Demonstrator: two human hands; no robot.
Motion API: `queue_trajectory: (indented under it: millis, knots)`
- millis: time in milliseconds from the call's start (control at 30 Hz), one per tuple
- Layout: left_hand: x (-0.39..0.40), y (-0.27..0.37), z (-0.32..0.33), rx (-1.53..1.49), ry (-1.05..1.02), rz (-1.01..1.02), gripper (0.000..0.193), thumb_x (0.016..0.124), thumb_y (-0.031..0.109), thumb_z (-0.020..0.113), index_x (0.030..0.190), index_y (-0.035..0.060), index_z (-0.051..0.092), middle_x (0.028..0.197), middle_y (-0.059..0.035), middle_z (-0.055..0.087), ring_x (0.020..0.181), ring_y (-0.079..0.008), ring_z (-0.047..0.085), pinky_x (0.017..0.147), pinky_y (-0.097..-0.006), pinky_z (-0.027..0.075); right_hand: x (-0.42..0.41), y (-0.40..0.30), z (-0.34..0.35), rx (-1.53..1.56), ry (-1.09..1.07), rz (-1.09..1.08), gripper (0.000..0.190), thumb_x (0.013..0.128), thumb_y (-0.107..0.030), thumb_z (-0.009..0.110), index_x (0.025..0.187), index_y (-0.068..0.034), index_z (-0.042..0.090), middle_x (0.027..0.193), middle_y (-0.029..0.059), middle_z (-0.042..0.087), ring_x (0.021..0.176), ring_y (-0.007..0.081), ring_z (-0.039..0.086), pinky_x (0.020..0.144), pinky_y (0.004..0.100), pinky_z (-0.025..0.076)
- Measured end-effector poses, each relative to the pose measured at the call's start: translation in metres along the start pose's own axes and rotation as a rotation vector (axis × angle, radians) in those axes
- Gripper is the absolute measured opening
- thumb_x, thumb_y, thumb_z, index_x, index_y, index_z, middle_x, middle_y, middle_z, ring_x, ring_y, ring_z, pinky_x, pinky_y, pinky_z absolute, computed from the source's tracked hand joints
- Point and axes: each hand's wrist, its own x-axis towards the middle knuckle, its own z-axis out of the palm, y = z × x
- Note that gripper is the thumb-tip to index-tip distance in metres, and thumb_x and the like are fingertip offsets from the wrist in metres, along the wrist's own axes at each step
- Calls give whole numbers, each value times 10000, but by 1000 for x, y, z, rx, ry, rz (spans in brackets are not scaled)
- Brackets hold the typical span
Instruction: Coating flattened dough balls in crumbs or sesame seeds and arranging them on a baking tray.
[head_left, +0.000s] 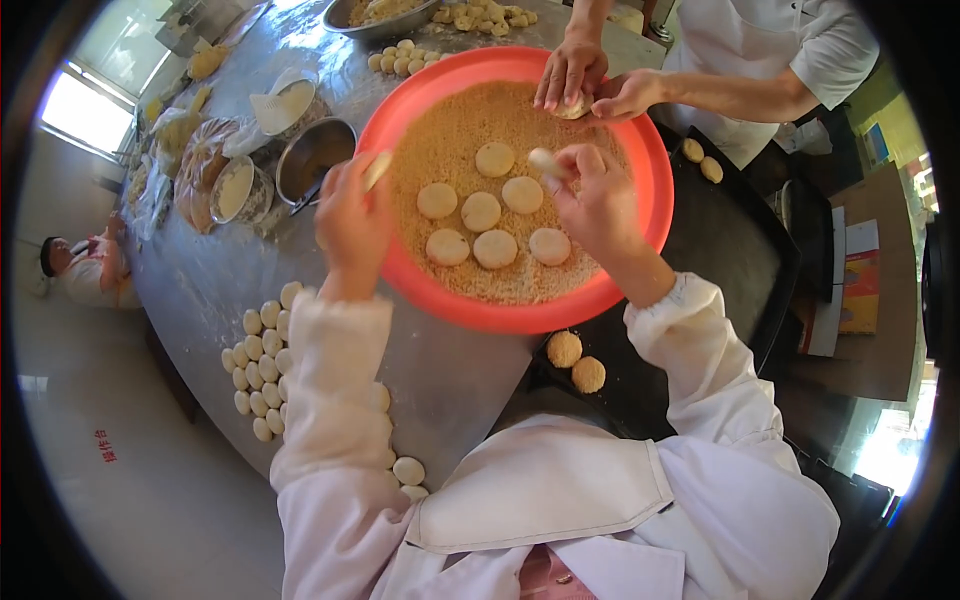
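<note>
A wide red plastic basin (525, 319) holds a layer of tan crumbs or seeds (435, 142). Several flat round dough cakes (481, 211) lie on that layer. My left hand (352, 214), slightly blurred, is at the basin's left rim and grips a pale dough cake (377, 170). Over the right part of the basin, my right hand (596, 195) pinches another dough cake (547, 163) between thumb and fingers. A co-worker's two hands (581, 79) hold a dough piece (574, 107) at the far right rim.
Rows of dough balls (262, 367) sit on the metal table (442, 360) at left. Two coated cakes (576, 360) rest on a black baking tray (720, 255) at right. A steel pot (315, 161), a container of white powder (236, 191) and plastic bags (201, 172) stand left of the basin.
</note>
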Motion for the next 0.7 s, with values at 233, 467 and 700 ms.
queue_trajectory:
  millis: [233,467,700]
  knots:
    - [10,-17,70,63,-657,-250,330,845,163,691,1146,40,634,1125,-207,634,1054,-376,598,902,-415,483,5,43,22,-298,-309,145,312,860,-207,663,1088,-23,557,1057,187,621,987,393,605,813,482,496]
    - [-67,15,-62,28,-266,-245,334,855,150,690,1157,22,629,1129,-181,639,1067,-355,595,923,-397,471,-17,22,15,-122,-174,-83,262,870,-223,655,1044,-39,591,1026,154,630,936,388,619,787,455,514]
    - [-267,10,-198,297,2,-779,332,906,176,641,1192,11,610,1160,-175,622,1084,-335,583,938,-394,456,-134,-123,76,337,-472,-349,223,822,-99,684,1030,-66,612,988,135,645,922,346,618,800,427,510]
